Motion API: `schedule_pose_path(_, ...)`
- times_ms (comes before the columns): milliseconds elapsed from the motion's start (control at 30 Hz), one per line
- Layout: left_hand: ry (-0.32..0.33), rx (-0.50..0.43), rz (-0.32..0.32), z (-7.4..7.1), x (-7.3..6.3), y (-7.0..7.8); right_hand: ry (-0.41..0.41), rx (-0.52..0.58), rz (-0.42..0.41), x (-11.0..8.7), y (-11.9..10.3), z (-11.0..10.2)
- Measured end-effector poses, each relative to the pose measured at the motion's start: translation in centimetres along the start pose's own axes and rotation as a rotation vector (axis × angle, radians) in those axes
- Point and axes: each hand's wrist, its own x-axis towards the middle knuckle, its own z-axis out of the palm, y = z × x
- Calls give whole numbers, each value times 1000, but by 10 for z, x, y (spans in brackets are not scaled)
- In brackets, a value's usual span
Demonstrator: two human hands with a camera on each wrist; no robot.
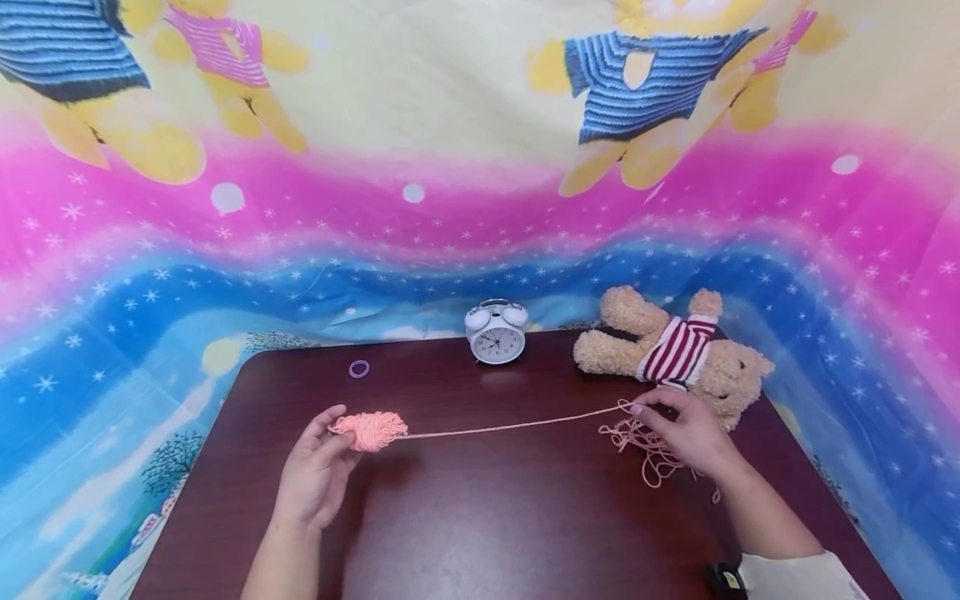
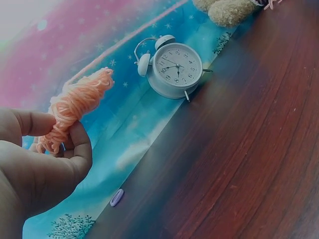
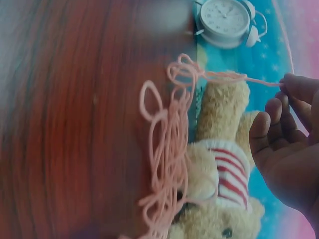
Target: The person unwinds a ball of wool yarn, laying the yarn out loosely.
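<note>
A bundle of peach-pink yarn (image 1: 378,431) is pinched at its left end by my left hand (image 1: 318,467), above the table's left half. In the left wrist view the wound yarn (image 2: 79,102) shows between thumb and fingers. One strand (image 1: 510,427) runs nearly straight from the bundle across to my right hand (image 1: 693,433). Thumb and index finger of that hand pinch the strand. Beside it a tangle of loose yarn (image 1: 645,446) lies in loops near the teddy bear; the right wrist view shows these loops (image 3: 172,144) up close.
A white twin-bell alarm clock (image 1: 497,333) stands at the table's back edge. The teddy bear (image 1: 675,350) in a striped shirt lies at the back right. A purple ring (image 1: 359,368) rests at the back left of the dark wooden table (image 1: 480,517). A printed cloth (image 1: 420,225) hangs behind.
</note>
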Motion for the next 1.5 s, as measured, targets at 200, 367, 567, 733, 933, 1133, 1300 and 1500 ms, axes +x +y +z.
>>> schedule_pose_path(200, 2, 7, 6, -6, 0, 3, 27, -38, 15, -9, 10, -17)
schedule_pose_path(367, 8, 11, 18, -12, -2, 4, 61, -87, 27, -15, 19, -30)
schedule_pose_path(567, 17, 9, 28, -19, -3, 6, 124, -99, 19, -22, 28, -45)
schedule_pose_path(733, 40, 9, 31, -26, -5, 9, 142, -112, 29, -26, 35, -54)
schedule_pose_path(933, 31, -29, 43, -33, -6, 13, 148, -109, 53, -33, 47, -61)
schedule_pose_path(1133, 38, -50, 56, -37, -7, 17, 150, -83, 96, -41, 57, -70)
schedule_pose_path(1300, 57, -34, 45, -42, -8, 19, 147, -94, 152, -47, 64, -79)
schedule_pose_path(1500, 51, -64, 61, -48, -9, 22, 136, -86, 216, -51, 72, -86)
